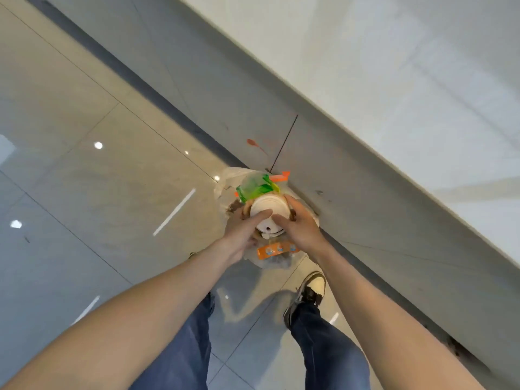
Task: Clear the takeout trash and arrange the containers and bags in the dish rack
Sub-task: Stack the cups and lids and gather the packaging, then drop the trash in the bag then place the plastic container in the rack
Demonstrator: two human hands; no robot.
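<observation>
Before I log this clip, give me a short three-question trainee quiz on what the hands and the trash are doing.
1. True or false: both hands, left hand and right hand, touch the white cup lid.
2. Which lies just beyond the lid? A) green wrapper B) blue bottle C) metal fork
3. Fill in: the orange-labelled item sits inside a clear plastic ____.

Key: 1 true; 2 A, the green wrapper; 3 bag.

Both hands, left hand (242, 235) and right hand (301, 228), grip a white-lidded cup (267, 213) above the tiled floor (112, 164)
</observation>
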